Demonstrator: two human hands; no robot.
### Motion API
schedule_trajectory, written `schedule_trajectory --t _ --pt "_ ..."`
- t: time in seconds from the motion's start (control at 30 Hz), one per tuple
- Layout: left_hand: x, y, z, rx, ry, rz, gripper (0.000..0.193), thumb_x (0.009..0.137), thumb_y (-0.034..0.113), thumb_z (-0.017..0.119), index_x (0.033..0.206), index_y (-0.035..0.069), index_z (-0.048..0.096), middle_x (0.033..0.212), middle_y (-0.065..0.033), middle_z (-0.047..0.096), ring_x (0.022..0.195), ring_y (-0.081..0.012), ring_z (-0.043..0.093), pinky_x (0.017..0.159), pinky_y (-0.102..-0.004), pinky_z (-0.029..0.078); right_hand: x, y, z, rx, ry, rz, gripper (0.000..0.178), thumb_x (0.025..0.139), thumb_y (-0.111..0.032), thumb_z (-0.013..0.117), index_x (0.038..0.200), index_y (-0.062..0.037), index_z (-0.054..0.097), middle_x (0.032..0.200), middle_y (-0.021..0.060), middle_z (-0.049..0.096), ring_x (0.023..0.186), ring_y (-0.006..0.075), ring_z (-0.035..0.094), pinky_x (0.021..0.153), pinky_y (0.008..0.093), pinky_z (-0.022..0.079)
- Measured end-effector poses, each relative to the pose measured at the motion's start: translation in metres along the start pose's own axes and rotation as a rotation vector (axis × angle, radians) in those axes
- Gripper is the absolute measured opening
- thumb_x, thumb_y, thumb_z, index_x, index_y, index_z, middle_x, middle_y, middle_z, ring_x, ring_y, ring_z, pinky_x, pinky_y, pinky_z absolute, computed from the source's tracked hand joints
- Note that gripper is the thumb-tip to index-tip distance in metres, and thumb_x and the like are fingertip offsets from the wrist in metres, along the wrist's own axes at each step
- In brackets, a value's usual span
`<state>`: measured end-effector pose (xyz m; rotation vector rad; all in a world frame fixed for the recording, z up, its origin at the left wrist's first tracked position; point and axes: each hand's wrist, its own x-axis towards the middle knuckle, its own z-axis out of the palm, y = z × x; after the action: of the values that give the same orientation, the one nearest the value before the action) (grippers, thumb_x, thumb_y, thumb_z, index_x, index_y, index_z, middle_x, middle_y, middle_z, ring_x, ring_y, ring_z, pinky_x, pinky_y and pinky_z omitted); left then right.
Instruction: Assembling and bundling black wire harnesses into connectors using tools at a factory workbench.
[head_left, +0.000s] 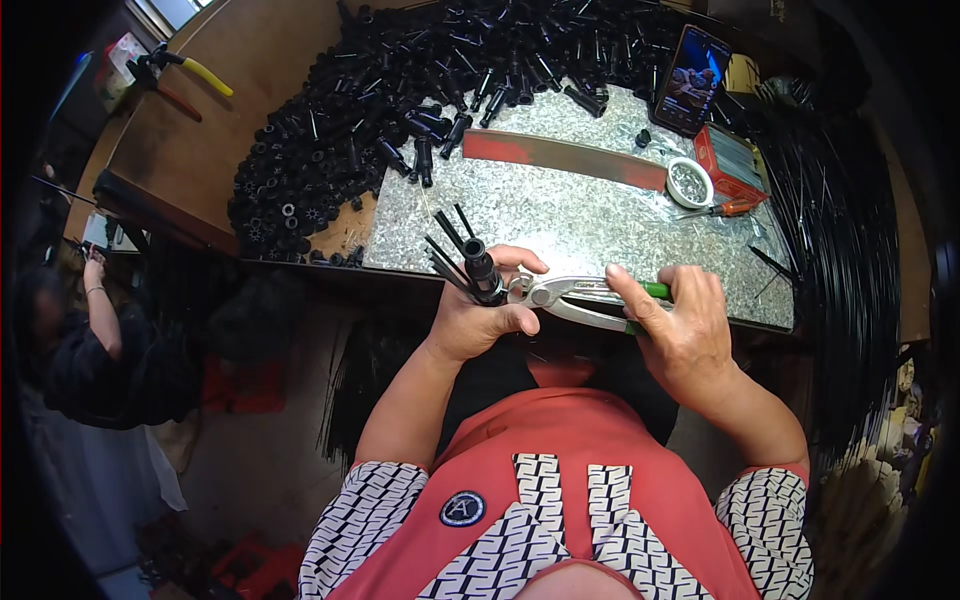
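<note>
Your left hand [475, 320] is closed around a small black tube [481, 266] with thin black rods [445, 250] sticking out past it. You hold it just over the near edge of the desk [560, 220]. Your right hand [680, 325] is wrapped around the green handles of the pliers [565, 293]. The metal nose of the pliers points left and meets the tube right beside your left thumb.

Keep the tube still. Rest your left wrist on the desk edge so it does not wobble. Keep your thumb back from the nose of the pliers so it does not get pinched. Hold the pliers flat and in line with the tube, and squeeze slowly, not hard. I cannot tell just what the nose is biting, since your fingers hide that spot, so look closely there yourself.

Watch the thin rods. They fan out, and a twist could bend them or let one slip. Hold them snug together.

A big pile of black tubes [380, 110] lies at the back of the desk, well apart from your hands. A red and grey bar [565, 158], a roll of tape [689, 182], a red box [728, 160] and a phone [692, 80] lie on the right side. Another person [80, 330] is off to your left, away from your work.
</note>
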<state>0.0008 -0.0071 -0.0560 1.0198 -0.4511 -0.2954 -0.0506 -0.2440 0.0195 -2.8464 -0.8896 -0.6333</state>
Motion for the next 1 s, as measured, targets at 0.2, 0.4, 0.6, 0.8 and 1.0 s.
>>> schedule_trajectory --t 0.2,0.4,0.6,0.8,1.0 --pt "-0.001 -0.006 -0.004 0.157 0.053 0.017 0.058 0.057 0.026 0.088 0.103 0.004 0.060 0.095 0.0011 0.059 0.089 -0.0075 0.052 0.076 -0.0229 0.041 0.002 0.001 -0.002 -0.099 0.037 -0.038 0.064 0.067 -0.002 0.066 0.127 -0.0221 0.055 0.081 0.0081 0.046 0.073 0.0230 0.048 0.063 0.0353 0.036" --pt "-0.002 -0.009 0.006 0.191 0.137 0.081 0.056 0.056 0.022 0.090 0.101 0.005 0.061 0.085 0.0031 0.057 0.075 -0.0054 0.050 0.066 -0.0210 0.040 -0.002 0.000 -0.001 -0.096 -0.019 -0.040 0.064 0.068 -0.002 0.064 0.129 -0.0210 0.054 0.077 0.0076 0.044 0.068 0.0234 0.047 0.059 0.0354 0.037" --pt "-0.005 -0.009 0.016 0.456 0.249 0.224 0.064 0.051 0.021 0.092 0.103 0.004 0.057 0.066 0.0084 0.043 0.062 -0.0020 0.040 0.053 -0.0186 0.031 -0.004 -0.008 -0.008 0.105 -0.155 0.053 0.064 0.071 -0.002 0.066 0.131 -0.0181 0.052 0.074 0.0076 0.042 0.064 0.0241 0.046 0.058 0.0363 0.037" --pt "-0.003 -0.002 0.012 0.368 0.180 0.165 0.072 0.051 0.025 0.091 0.108 0.002 0.053 0.063 0.0100 0.039 0.061 -0.0012 0.038 0.054 -0.0179 0.030 0.000 -0.007 -0.010 0.114 -0.067 0.052 0.063 0.072 -0.004 0.069 0.130 -0.0178 0.052 0.074 0.0070 0.042 0.066 0.0238 0.047 0.060 0.0354 0.038" --pt "-0.003 -0.005 -0.005 0.326 0.068 0.111 0.069 0.053 0.030 0.090 0.104 0.001 0.054 0.066 0.0086 0.047 0.062 -0.0008 0.042 0.055 -0.0173 0.033 -0.004 0.002 -0.013 0.041 -0.005 -0.036 0.062 0.072 -0.005 0.064 0.131 -0.0212 0.053 0.073 0.0061 0.042 0.065 0.0218 0.047 0.058 0.0324 0.039"
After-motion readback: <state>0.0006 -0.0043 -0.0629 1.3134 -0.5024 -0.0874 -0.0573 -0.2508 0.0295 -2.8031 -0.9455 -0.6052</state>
